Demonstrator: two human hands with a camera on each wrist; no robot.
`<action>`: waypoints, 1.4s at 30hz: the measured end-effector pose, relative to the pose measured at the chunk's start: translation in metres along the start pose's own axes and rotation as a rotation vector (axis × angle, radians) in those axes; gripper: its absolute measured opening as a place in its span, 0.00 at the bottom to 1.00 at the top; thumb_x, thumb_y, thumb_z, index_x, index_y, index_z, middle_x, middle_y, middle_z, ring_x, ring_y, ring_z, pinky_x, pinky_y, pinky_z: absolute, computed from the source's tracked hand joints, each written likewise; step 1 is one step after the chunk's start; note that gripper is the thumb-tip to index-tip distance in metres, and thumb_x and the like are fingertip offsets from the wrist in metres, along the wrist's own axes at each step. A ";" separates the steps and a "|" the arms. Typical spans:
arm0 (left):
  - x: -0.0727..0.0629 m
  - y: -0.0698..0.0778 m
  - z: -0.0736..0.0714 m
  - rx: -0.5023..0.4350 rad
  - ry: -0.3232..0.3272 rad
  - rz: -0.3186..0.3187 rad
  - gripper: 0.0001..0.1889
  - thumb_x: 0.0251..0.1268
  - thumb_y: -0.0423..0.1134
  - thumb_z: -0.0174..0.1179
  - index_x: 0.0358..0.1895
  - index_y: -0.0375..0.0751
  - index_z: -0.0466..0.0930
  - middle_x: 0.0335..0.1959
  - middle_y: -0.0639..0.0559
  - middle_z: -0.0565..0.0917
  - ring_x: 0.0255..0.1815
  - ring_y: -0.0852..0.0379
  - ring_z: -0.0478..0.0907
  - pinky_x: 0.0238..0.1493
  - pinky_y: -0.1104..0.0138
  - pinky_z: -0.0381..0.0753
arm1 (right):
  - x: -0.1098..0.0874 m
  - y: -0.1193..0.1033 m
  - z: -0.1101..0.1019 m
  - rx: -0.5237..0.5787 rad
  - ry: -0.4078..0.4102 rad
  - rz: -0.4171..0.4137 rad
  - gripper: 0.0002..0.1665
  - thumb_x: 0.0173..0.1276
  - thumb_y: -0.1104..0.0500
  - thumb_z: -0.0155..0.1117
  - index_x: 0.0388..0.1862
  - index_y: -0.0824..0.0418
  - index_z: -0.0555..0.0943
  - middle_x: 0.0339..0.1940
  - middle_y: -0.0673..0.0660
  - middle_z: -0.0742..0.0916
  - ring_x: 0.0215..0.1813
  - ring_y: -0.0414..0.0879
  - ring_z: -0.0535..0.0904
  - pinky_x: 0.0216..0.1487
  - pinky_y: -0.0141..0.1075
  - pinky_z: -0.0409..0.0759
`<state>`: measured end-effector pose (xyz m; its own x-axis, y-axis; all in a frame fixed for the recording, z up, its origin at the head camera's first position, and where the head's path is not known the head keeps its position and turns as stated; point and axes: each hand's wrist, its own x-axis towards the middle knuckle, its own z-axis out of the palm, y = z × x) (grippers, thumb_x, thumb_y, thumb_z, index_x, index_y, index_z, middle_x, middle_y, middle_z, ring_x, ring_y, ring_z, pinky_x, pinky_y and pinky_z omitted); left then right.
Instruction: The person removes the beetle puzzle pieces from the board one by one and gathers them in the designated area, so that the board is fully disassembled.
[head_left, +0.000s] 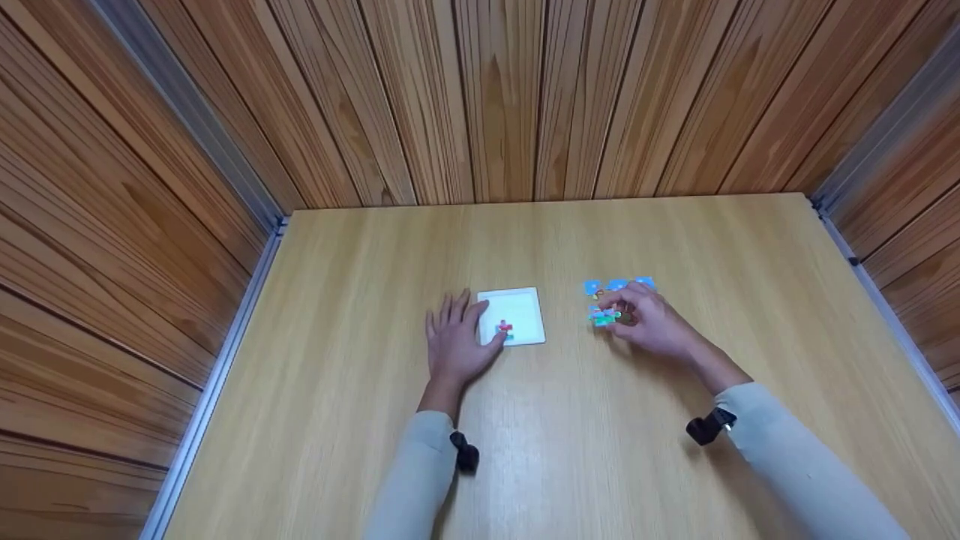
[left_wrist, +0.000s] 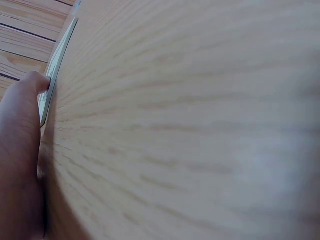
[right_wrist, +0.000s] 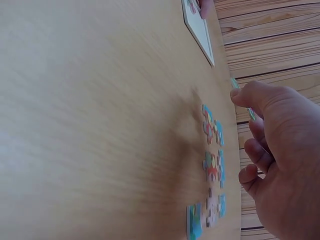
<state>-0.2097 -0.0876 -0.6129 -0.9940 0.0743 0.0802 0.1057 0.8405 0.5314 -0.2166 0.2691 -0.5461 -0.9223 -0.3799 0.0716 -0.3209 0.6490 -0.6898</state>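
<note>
My left hand [head_left: 459,341] lies with fingers spread at the left side of a shallow white square tray [head_left: 523,307]. Its thumb reaches over the tray's near edge, beside a small red and green puzzle piece [head_left: 505,326] inside the tray. The left wrist view shows the thumb [left_wrist: 37,82] at the tray rim. Right of the tray, my right hand [head_left: 651,319] pinches a mostly green puzzle piece [head_left: 604,317] between thumb and fingers. In the right wrist view this held piece [right_wrist: 251,114] is raised over the table, mostly covered by the thumb.
Several loose puzzle pieces [right_wrist: 212,167] lie in rows on the table, partly hidden under my right hand in the head view. Blue ones [head_left: 617,285] form the far row. Wood-plank walls [head_left: 502,105] enclose the wooden table [head_left: 337,337] at the back and sides.
</note>
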 end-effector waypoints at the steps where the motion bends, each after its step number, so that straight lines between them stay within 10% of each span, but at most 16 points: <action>1: 0.000 0.000 0.000 0.001 -0.001 -0.001 0.40 0.72 0.72 0.60 0.82 0.58 0.77 0.94 0.46 0.64 0.97 0.35 0.52 0.94 0.29 0.44 | -0.002 0.001 -0.001 -0.002 -0.001 0.005 0.18 0.72 0.66 0.79 0.59 0.61 0.89 0.54 0.61 0.86 0.55 0.49 0.76 0.54 0.28 0.76; 42: 0.000 -0.001 0.000 0.009 -0.013 -0.005 0.40 0.73 0.71 0.60 0.83 0.58 0.76 0.94 0.46 0.63 0.97 0.35 0.52 0.94 0.28 0.43 | -0.040 0.040 -0.009 -0.057 0.024 -0.003 0.17 0.66 0.70 0.80 0.52 0.61 0.90 0.46 0.58 0.87 0.51 0.46 0.76 0.52 0.31 0.73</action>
<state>-0.2102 -0.0882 -0.6132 -0.9948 0.0767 0.0663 0.1002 0.8455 0.5244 -0.1939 0.3159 -0.5702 -0.9259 -0.3667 0.0909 -0.3346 0.6844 -0.6478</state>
